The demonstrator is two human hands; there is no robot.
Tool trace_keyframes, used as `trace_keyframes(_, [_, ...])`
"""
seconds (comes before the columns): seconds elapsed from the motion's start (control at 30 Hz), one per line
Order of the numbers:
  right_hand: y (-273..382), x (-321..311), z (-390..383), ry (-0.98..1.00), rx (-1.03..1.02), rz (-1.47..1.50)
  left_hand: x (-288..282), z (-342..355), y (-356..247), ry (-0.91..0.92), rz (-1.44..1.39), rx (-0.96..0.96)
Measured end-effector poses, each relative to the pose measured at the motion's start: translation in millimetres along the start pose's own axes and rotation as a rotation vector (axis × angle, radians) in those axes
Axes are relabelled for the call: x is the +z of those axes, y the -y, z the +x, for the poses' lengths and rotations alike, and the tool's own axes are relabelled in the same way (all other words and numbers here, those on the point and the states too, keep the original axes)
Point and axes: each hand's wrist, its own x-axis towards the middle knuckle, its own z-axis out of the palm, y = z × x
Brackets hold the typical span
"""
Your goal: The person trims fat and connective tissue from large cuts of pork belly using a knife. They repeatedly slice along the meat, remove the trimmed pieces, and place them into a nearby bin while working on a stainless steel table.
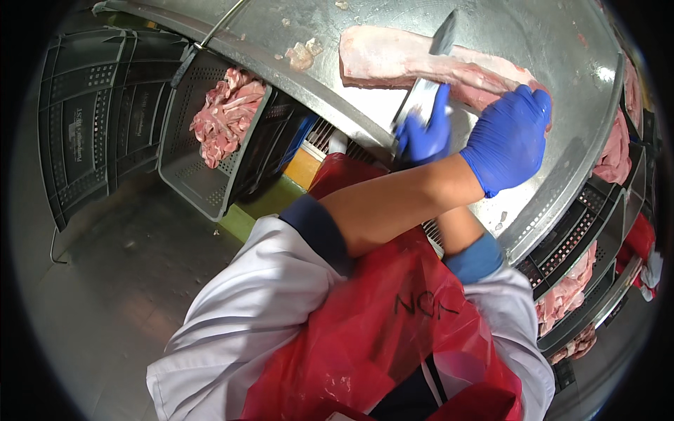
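Note:
A long pale slab of meat with skin [379,56] lies on the steel work surface [295,28]. My left hand [509,140], in a blue glove, reaches across to the right and grips the slab's right end with bent fingers. My right hand [425,133], also gloved in blue, is beneath and left of it, closed on a knife [442,34] that crosses the middle of the slab; motion blurs this hand and the lower blade. My forearms cross over a red plastic apron. Small scraps [303,55] lie left of the slab.
A grey perforated crate [179,140] of meat trimmings [225,116] stands below the surface's left edge, beside an upright dark crate [105,119]. Further crates [554,252] and meat pieces [611,158] line the right side. A metal rod [221,28] crosses the top left edge.

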Motion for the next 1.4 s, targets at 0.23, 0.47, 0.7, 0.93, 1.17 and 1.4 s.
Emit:
trace_keyframes(0.23, [19.7,19.4,45.3,0.024,0.007,-0.007,-24.9,-2.9,-23.9,-0.015,-0.186,-0.052])
trace_keyframes(0.47, [-19.5,62.6,-2.4,-0.041,-0.221,-0.189,-55.8,-1.8,-41.5,-0.063,-0.299,0.018])
trace_keyframes(0.7, [-54.7,112.3,-26.6,-0.141,-0.51,-0.438,-90.1,8.6,-64.2,-0.114,-0.315,0.099])
trace_keyframes(0.93, [19.2,120.0,20.6,0.066,-0.121,-0.047,-96.6,47.0,-92.8,-0.138,-0.361,0.412])
trace_keyframes(1.17, [59.5,25.0,-41.6,0.435,-0.087,-0.244,-164.0,174.8,-191.9,0.225,-0.513,0.655])
trace_keyframes(1.4, [33.4,-153.0,-86.7,-0.013,0.009,-0.022,-26.7,247.0,-348.0,0.703,-0.45,0.683])
